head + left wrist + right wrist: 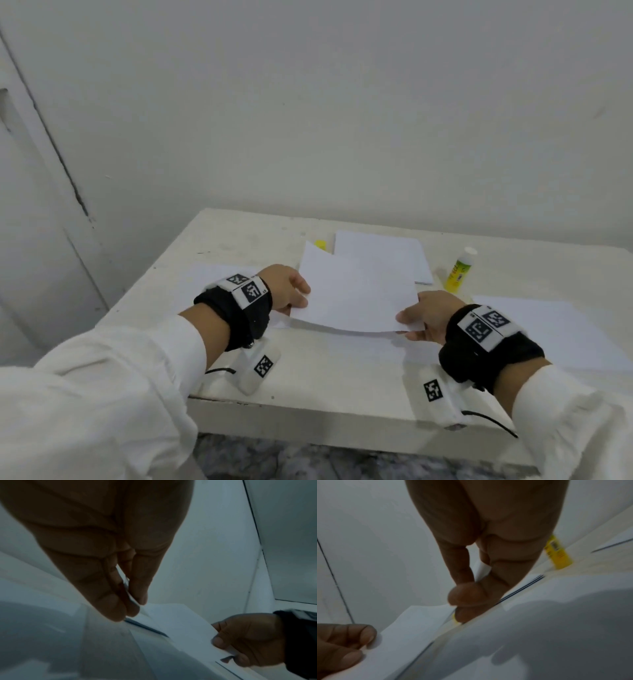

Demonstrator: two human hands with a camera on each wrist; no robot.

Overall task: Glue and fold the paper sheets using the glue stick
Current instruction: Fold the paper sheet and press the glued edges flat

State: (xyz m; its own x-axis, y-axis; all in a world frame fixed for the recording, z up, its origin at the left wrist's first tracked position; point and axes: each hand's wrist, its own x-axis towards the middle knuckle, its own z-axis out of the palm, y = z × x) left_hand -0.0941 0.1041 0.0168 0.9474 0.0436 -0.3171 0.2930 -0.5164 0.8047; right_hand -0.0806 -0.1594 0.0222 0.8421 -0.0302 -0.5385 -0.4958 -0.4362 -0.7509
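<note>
A white paper sheet hangs just above the table, held at its near corners by both hands. My left hand pinches the near left corner, thumb on top; the left wrist view shows its fingers closed on the sheet's edge. My right hand pinches the near right corner, and its fingers clamp the paper in the right wrist view. The yellow glue stick with a white cap stands upright on the table to the right of the held sheet; its body shows behind my right hand.
A stack of white sheets lies at the back of the white table. More sheets lie flat at the left, at the right and under the held one. A small yellow object peeks out behind the held sheet. A wall stands close behind.
</note>
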